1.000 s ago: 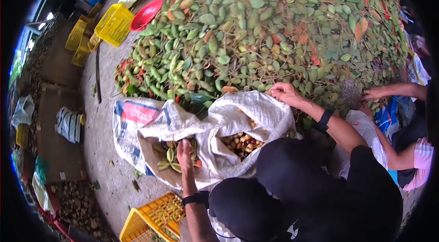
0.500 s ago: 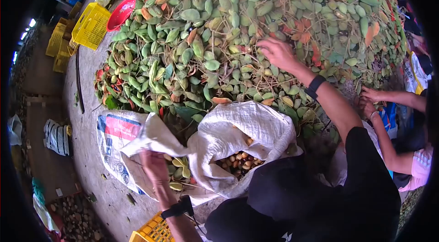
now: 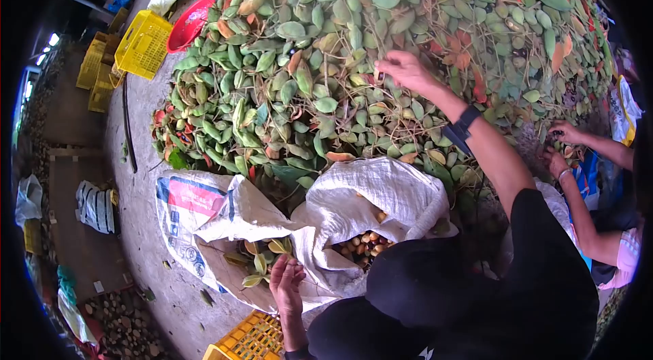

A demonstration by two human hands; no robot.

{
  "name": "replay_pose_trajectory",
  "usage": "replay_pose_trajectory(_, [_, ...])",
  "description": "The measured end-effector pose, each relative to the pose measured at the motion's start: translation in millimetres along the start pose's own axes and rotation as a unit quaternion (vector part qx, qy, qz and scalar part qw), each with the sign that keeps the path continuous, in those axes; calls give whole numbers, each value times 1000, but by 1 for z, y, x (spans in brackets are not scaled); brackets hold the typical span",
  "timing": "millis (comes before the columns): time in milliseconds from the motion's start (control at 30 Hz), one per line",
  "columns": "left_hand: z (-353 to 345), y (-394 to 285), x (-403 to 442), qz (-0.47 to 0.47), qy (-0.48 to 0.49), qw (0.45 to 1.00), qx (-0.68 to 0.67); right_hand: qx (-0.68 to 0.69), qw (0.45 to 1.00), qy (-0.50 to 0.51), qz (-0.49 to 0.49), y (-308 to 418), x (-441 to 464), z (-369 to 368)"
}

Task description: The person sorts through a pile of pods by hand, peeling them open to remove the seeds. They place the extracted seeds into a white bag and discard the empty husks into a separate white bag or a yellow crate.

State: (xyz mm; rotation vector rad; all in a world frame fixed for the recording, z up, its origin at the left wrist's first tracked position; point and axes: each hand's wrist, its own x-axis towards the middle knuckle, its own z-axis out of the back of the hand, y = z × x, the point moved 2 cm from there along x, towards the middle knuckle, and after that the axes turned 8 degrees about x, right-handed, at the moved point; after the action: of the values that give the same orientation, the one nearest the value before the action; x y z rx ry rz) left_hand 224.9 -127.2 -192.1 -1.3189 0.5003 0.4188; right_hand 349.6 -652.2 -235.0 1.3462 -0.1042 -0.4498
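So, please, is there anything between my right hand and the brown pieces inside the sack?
Yes, partly: the folded far side of the white sack lies between your right hand and the brown pieces. Nothing visible stands over the fold.

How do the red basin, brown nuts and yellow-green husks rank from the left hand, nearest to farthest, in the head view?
1. Yellow-green husks: just beyond the left hand.
2. Brown nuts: to its right.
3. Red basin: far off, upper left.
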Motion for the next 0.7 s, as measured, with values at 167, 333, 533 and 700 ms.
replay_pose_trajectory(167, [-39, -70, -38, -95, 56, 987, 113, 361, 926, 101, -42, 60, -90, -25])
replay_pose_trajectory(333, [-116, -116, -43, -241, 200, 941, 133, 360, 907, 213, -46, 90, -160, -67])
replay_pose_trajectory(533, [-163, -110, -51, -304, 224, 922, 84, 387, 888, 247, -32, 100, -229, -110])
replay_pose_trajectory(700, [-144, -93, -72, -214, 237, 948, -1, 322, 911, 259, 5, 98, -256, -116])
